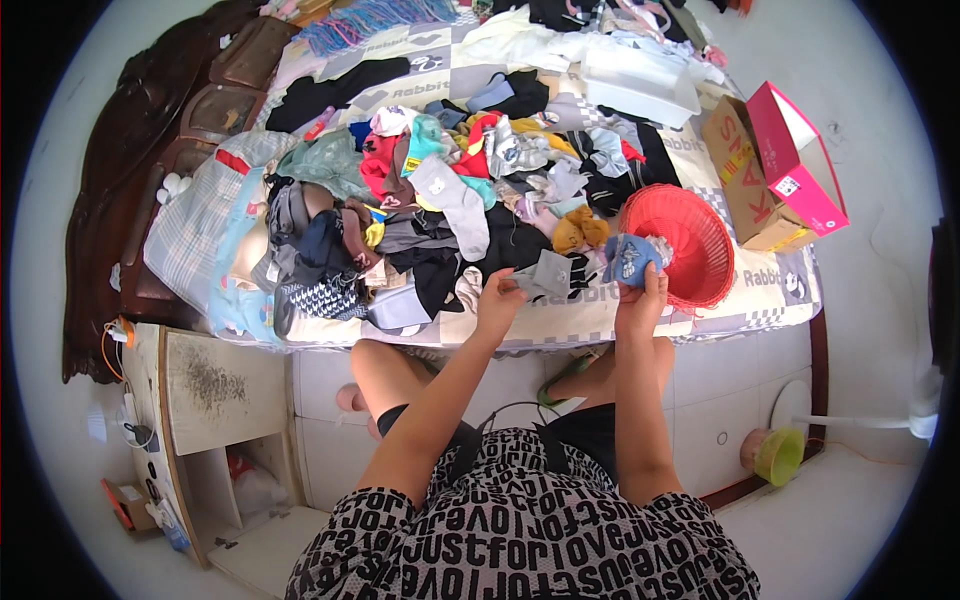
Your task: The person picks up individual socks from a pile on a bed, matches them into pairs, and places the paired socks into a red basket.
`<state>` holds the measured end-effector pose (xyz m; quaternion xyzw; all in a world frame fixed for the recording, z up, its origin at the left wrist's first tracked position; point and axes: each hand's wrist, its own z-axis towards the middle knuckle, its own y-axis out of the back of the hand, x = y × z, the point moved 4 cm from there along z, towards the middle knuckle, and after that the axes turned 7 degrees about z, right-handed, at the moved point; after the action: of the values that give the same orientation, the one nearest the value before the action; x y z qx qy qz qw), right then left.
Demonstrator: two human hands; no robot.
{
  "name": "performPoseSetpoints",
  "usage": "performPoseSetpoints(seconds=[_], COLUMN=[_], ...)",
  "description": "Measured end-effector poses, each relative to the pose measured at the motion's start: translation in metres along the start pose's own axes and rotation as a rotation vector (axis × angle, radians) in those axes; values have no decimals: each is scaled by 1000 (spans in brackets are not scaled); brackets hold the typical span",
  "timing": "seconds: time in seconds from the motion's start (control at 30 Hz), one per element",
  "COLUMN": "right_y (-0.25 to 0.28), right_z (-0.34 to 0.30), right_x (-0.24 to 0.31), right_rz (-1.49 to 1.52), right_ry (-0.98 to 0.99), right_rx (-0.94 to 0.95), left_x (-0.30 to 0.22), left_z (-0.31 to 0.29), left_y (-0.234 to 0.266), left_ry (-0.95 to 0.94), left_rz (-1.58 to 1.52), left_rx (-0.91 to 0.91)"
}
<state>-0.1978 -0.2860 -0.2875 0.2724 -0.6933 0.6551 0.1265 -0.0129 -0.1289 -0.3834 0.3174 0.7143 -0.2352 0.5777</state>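
Note:
My left hand pinches the edge of a grey sock at the front of the bed. To its right, my right hand is closed round a bundled blue sock with a light pattern. That bundle is just in front of a red plastic basket, overlapping its left rim in view. Beyond my hands lies a mustard-yellow bundle. A light grey sock is spread on top of the mixed heap of clothes and socks.
A clear plastic bin sits at the back right of the bed. Near the right edge stand a cardboard box and a pink box. A wooden cabinet is at the left, and a green bin is on the floor at right.

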Motion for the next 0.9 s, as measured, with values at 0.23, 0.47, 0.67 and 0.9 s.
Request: performPoseSetpoints(seconds=[0.23, 0.47, 0.67, 0.9], right_y=[-32, -24, 45, 30], right_z=[21, 42, -23, -54], right_x=[-1, -51, -100, -96], right_rz=[-46, -675, -1395, -1284], right_ry=[-7, 1, 12, -18], right_rx=[145, 216, 266, 274], left_x=[-4, -7, -28, -43], left_z=[1, 3, 8, 97], left_y=[34, 27, 23, 95], left_ry=[-70, -111, -179, 143], left_rz=[785, 850, 423, 351], left_rx=[-421, -277, -325, -625])
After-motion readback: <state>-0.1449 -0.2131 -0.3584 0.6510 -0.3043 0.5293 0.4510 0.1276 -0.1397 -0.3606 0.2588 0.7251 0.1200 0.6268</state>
